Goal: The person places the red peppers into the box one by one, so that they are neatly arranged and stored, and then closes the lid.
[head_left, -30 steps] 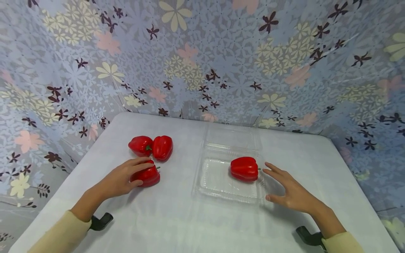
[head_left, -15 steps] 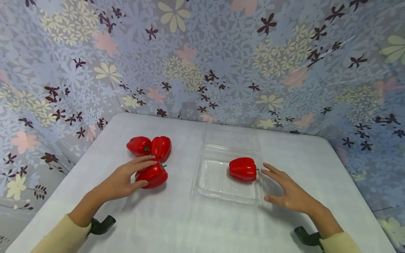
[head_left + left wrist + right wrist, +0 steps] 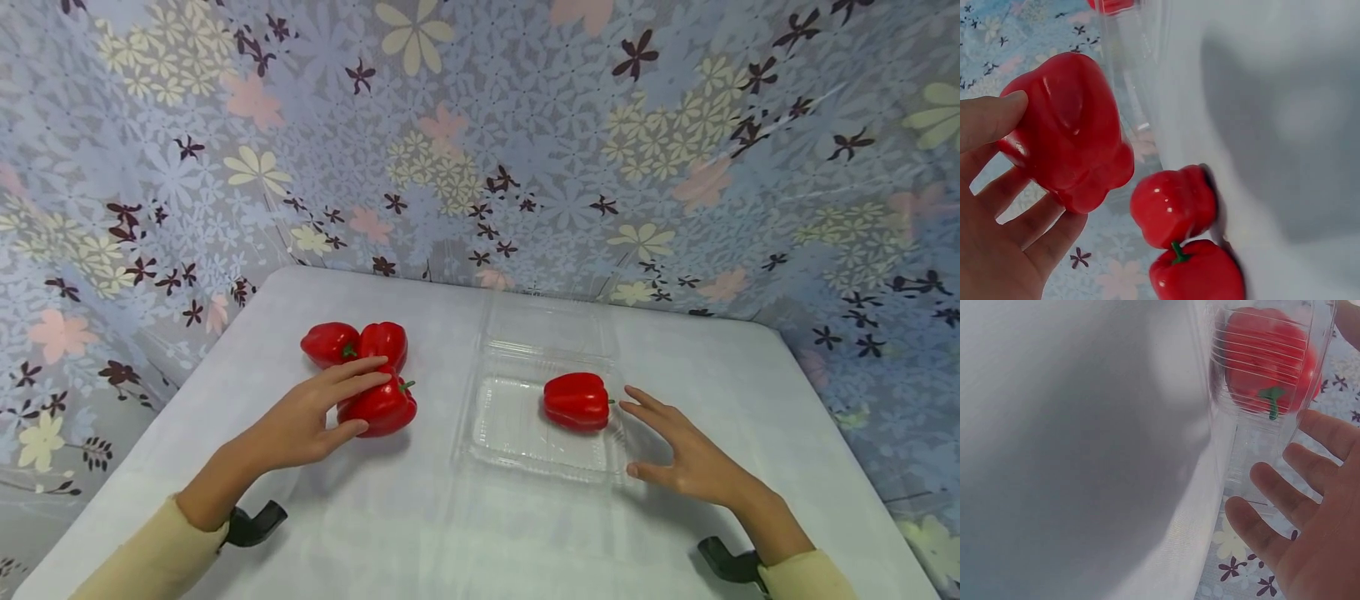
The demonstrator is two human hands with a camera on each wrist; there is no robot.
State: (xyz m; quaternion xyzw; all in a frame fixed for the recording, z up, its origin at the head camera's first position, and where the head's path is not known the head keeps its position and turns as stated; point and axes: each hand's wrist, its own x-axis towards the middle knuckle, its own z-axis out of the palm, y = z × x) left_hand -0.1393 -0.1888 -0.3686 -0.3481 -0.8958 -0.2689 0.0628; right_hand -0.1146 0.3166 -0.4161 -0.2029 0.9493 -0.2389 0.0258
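Observation:
My left hand (image 3: 303, 421) grips a red bell pepper (image 3: 381, 406) with a green stem, thumb on one side and fingers on the other. In the left wrist view this held pepper (image 3: 1069, 131) is raised above the table. Just behind it lie two more red bell peppers, one at the left (image 3: 328, 344) and one at the right (image 3: 385, 343), side by side. A clear hinged plastic box (image 3: 510, 462) stands open at centre right, holding one red pepper (image 3: 576, 402). My right hand (image 3: 686, 458) is at the box's right wall, fingers spread and holding nothing.
The table (image 3: 442, 533) has a white cover. The box's clear lid (image 3: 551, 325) lies back toward the flowered cloth wall (image 3: 480, 150). Each wrist wears a black camera mount, one at the left (image 3: 255, 525) and one at the right (image 3: 727, 560).
My left hand has lifted the front pepper and carried it to the right, toward the box. The right hand and the pepper in the box have stayed put.

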